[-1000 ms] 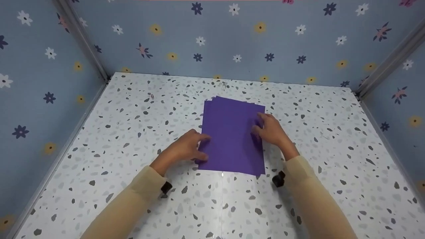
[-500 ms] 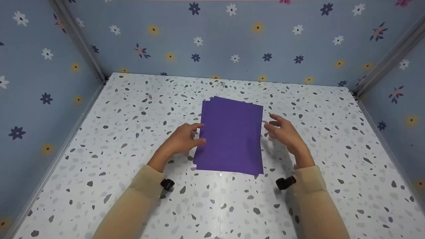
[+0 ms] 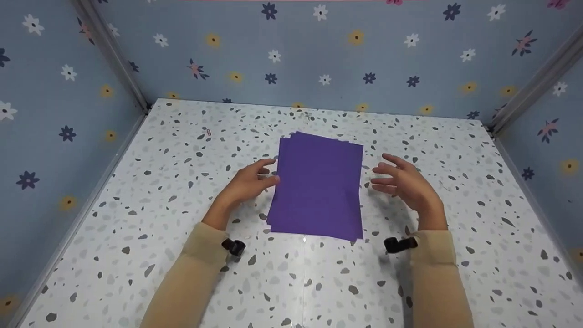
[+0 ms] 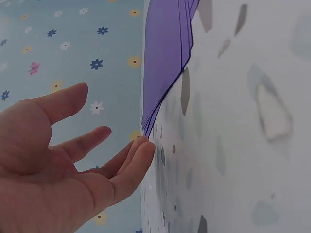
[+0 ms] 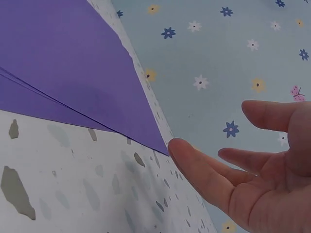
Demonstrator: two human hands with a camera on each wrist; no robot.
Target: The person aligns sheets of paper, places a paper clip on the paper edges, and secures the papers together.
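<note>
A loose stack of purple paper sheets (image 3: 319,187) lies on the speckled table, its edges uneven and slightly fanned. At its left edge is my left hand (image 3: 249,181), fingers relaxed and spread, the thumb overlapping the paper's edge in the head view. My right hand (image 3: 407,182) hovers to the right of the stack, a small gap away, with loosely bent fingers and nothing in them. Seen from the left wrist, several sheet edges of the purple paper (image 4: 165,48) show beyond the fingertips. In the right wrist view the paper's corner (image 5: 146,131) points toward my fingers.
A small red paper clip (image 3: 209,132) lies on the white speckled table (image 3: 182,159) at the back left. Blue flowered panels (image 3: 300,54) stand behind and on both sides, with grey metal posts (image 3: 114,50) at the corners.
My right hand has let go of the paper's right edge and moved away to the right. My left hand has slid up along the left edge and drawn back slightly. The stack stays put.
</note>
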